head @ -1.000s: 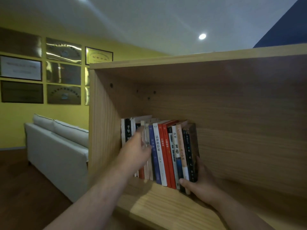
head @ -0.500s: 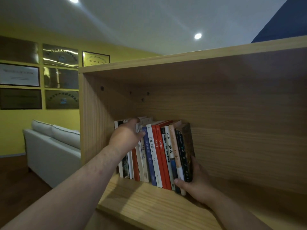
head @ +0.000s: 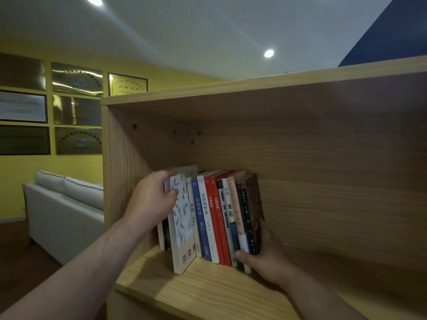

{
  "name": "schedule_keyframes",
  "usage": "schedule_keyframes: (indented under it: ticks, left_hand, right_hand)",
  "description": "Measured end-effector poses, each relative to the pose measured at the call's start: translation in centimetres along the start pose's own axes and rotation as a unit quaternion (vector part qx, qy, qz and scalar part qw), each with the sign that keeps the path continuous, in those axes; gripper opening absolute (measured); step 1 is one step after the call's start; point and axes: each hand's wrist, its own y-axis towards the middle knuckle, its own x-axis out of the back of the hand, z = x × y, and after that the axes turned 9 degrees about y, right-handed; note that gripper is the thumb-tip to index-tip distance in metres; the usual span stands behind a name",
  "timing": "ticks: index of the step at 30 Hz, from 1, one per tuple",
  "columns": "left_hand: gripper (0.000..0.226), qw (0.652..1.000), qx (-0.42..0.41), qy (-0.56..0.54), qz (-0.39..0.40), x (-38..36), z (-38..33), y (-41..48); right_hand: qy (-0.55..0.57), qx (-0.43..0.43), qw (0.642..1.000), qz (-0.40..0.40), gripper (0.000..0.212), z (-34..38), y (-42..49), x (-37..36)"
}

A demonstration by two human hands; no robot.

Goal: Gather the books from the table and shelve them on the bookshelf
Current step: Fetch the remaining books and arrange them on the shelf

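Right now your two bare hands bracket a row of books (head: pixel 215 218) standing upright on the wooden bookshelf (head: pixel 208 294), low in the centre of the frame. Your left hand (head: pixel 151 199) reaches in from the lower left and grips the upper edge of a pale book with a leaf pattern (head: pixel 182 218), fingers curled over its top and thumb on the cover; this book is angled outward from the row, its cover turned toward you. Your right hand (head: pixel 265 257) comes in from the lower right and cups the bottom corner of the row's far right end, thumb across the feet of the spines, fingers hidden behind the dark last book (head: pixel 253 209). A white sofa (head: pixel 64 211) sits at the left edge, below framed plaques (head: pixel 77 77) on a yellow wall.
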Motion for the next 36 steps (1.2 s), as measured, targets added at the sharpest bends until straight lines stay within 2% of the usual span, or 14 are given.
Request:
schedule_keyframes:
  ticks: [2,4,6,8,11,19,23,26,27,28,30,32,34,36]
  left_hand:
    - [0.040,0.998,0.018,-0.050,-0.014,-0.4,0.4,-1.2]
    - [0.048,0.987,0.078,-0.137,-0.007,-1.4,0.9,-2.3]
    - [0.038,0.972,0.133,-0.193,0.030,-3.1,1.6,-3.6]
    - [0.030,0.964,0.155,-0.206,0.067,-4.8,2.4,-4.9]
    - [0.026,0.956,0.165,-0.234,0.064,-5.4,2.7,-6.0]
    - [0.019,0.948,0.180,-0.258,0.043,0.6,4.3,-9.4]
    - [0.023,0.892,0.208,-0.394,0.070,3.5,4.4,-11.0]
    - [0.029,0.838,0.204,-0.489,0.130,4.2,2.9,-11.8]
    - [0.032,0.825,0.199,-0.506,0.155,4.1,2.1,-12.1]
    - [0.036,0.813,0.198,-0.518,0.179,4.0,1.5,-12.2]
    - [0.036,0.801,0.189,-0.518,0.232,3.2,-0.1,-12.4]
    - [0.031,0.800,0.171,-0.501,0.282,2.1,-2.1,-12.4]
    - [0.026,0.813,0.154,-0.467,0.312,1.0,-3.7,-12.5]
    - [0.019,0.865,0.116,-0.369,0.319,-0.5,-3.9,-12.3]
  right_hand:
    - [0.005,0.000,1.000,0.000,0.142,0.0,-0.1,0.0]
    - [0.007,0.000,1.000,0.003,0.140,0.1,-0.2,-0.1]
    - [0.011,0.001,1.000,0.004,0.135,0.2,-0.2,0.0]
    - [0.013,0.001,1.000,0.003,0.130,0.3,-0.2,0.1]
    - [0.022,0.006,1.000,0.002,0.126,0.5,-0.3,0.2]
    - [0.064,0.008,0.998,-0.008,0.101,0.6,-0.5,0.6]
    - [0.071,-0.007,0.996,-0.045,0.083,2.3,-2.3,0.8]
    - [0.087,0.075,0.982,-0.148,0.053,5.5,-5.0,1.6]
    - [0.117,0.092,0.978,-0.147,0.047,6.7,-6.1,1.9]
    - [0.174,0.080,0.975,-0.114,0.045,7.6,-7.0,2.2]
    - [0.307,0.006,0.951,0.016,0.044,9.0,-8.9,2.9]
    - [0.339,-0.056,0.932,0.116,0.033,9.5,-10.6,3.9]
    - [0.335,-0.076,0.930,0.129,0.031,9.1,-11.6,5.3]
    - [0.347,-0.077,0.930,0.091,0.032,8.3,-12.2,6.6]
